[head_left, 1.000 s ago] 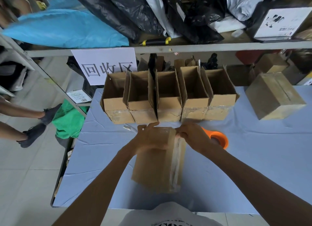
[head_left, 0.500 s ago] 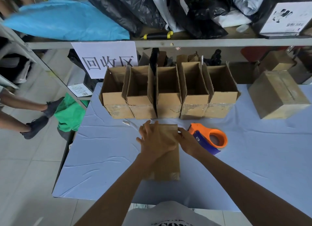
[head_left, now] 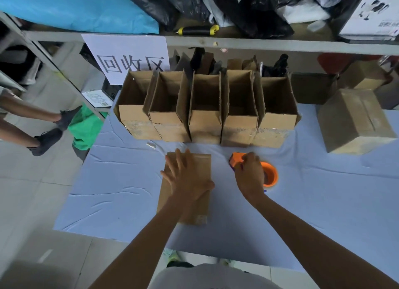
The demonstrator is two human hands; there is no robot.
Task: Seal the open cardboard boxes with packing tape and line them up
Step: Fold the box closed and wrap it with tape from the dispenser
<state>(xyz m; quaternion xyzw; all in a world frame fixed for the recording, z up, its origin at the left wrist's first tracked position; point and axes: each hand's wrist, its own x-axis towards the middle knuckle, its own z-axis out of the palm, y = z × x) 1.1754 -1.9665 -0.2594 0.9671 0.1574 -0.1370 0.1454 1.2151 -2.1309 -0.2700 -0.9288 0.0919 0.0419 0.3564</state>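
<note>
A closed cardboard box (head_left: 199,204) stands in front of me on the blue-covered table (head_left: 121,187). My left hand (head_left: 187,178) lies flat on its top with fingers spread. My right hand (head_left: 250,174) grips the orange tape dispenser (head_left: 269,174), which rests on the table to the box's right. Behind them, several open cardboard boxes (head_left: 205,109) stand side by side in a row with their flaps up.
A closed cardboard box (head_left: 354,120) sits at the table's right rear. A shelf with a paper sign (head_left: 129,55), black bags and a knife (head_left: 197,30) runs behind the table. Another person's legs (head_left: 32,120) stand on the floor at left.
The box was set down upright on the table. My left hand flattened on its top. My right hand left the box and took hold of the tape dispenser.
</note>
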